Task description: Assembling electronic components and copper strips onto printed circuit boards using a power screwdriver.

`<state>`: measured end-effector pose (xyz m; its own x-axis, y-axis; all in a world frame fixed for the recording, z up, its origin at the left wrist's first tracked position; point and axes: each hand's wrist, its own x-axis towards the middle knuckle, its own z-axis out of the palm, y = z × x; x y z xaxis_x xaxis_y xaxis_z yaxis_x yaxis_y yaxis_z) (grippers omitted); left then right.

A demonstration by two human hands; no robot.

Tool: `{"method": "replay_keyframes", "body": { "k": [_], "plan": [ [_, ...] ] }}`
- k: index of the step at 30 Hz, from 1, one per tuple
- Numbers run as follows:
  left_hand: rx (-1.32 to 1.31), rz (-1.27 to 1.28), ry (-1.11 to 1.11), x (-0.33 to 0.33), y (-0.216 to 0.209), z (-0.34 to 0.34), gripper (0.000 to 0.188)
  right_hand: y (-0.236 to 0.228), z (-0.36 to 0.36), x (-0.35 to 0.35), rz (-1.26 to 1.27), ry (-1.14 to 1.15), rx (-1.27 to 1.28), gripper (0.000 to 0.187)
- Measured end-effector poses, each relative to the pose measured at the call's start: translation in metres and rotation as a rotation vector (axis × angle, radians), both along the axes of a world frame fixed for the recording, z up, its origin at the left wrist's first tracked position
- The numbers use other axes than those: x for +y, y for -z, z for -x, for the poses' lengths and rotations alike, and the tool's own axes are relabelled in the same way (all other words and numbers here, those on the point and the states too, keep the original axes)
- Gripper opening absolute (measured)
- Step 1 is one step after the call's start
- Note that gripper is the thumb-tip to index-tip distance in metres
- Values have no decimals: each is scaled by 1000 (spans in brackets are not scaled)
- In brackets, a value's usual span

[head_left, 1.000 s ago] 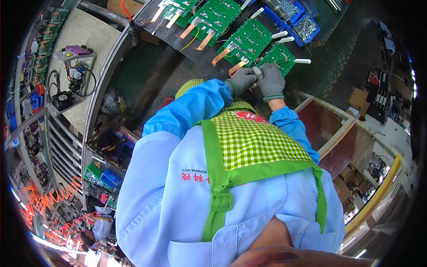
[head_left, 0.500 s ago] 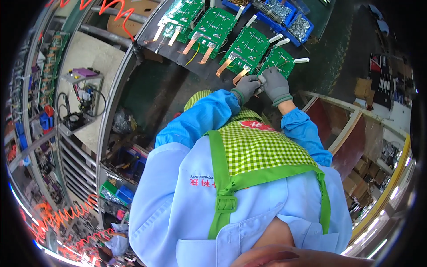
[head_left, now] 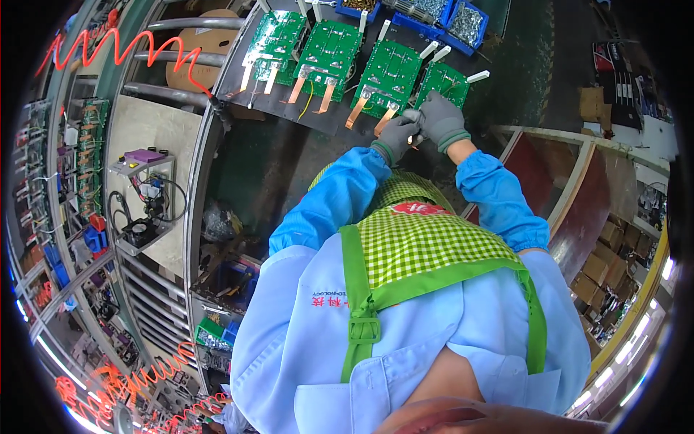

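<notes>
Both my hands wear grey gloves and meet at the front edge of the rightmost green circuit board (head_left: 442, 82). Closed fingers of my left hand (head_left: 397, 137) pinch at a small piece, of which a copper-coloured tip (head_left: 413, 142) shows below the fingers. My right hand (head_left: 442, 121) is bent over the near side of that board, its fingertips pressed in beside the left ones; what they grip is mostly hidden. Just left lies another circuit board (head_left: 390, 76) with two copper strips (head_left: 356, 112) jutting toward me, close to my left hand.
Two more circuit boards (head_left: 329, 50) (head_left: 277, 40) with copper strips and white posts lie leftward on the dark bench (head_left: 336, 121). Blue bins (head_left: 466, 27) of metal hardware stand at its far right. A red coiled hose (head_left: 166, 54) hangs left; a wooden-framed rack (head_left: 571, 181) stands right.
The whole view has shifted, so the boards and bench sit a little further left. My hands stay together at the rightmost board, with the fingers slightly repositioned.
</notes>
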<state>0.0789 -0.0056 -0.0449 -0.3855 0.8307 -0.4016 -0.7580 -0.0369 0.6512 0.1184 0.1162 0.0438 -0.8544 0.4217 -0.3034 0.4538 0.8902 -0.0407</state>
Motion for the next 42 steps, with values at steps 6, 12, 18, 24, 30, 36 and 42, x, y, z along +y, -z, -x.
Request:
{"method": "replay_keyframes", "body": {
  "k": [6, 12, 18, 24, 30, 36, 42],
  "plan": [
    [-425, 125, -28, -32, -8, 1, 31, -21, -22, 72, 182, 225, 286, 36],
    [-431, 289, -93, -60, 24, -58, 36, 1, -19, 87, 153, -50, 293, 26],
    [-184, 173, 41, -7, -19, -86, 32, -9, -19, 108, 84, -226, 335, 24],
    [-42, 314, 39, 33, -10, -87, 24, -4, -22, 116, 138, -348, 445, 22],
    [-511, 253, -338, 44, -11, -86, 19, -25, -19, 99, 216, -262, 326, 24],
    [-666, -18, -406, 58, 10, -92, 20, 8, -59, 86, 300, -210, 275, 21],
    [-778, 12, -318, 48, 23, -87, 23, -28, -83, 79, 394, -69, 465, 16]
  ]
}}
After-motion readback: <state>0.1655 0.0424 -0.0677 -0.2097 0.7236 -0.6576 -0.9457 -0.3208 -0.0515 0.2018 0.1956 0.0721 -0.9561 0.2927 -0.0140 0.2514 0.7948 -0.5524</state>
